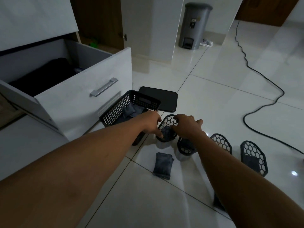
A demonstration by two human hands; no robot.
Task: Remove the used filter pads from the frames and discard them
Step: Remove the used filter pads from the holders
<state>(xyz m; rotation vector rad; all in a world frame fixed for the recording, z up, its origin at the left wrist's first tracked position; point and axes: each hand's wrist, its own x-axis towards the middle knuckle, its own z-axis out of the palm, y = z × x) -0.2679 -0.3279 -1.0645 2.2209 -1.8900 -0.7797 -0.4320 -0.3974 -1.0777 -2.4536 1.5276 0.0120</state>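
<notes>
Two hands clasp one perforated frame (168,123) at picture centre: left hand (152,125) steadying its side, right hand (187,127) gripping its rim. Likely they mean to free the pad (166,132) inside.

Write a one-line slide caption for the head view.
Left hand and right hand hold a perforated frame containing a grey filter pad; a loose pad lies on the floor.

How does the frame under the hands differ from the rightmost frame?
The handled frame is gripped by left hand and right hand; the rightmost frame stands untouched. The handled frame sits beside the basket; the rightmost frame farthest from it. Both are dark with round holes.
</notes>
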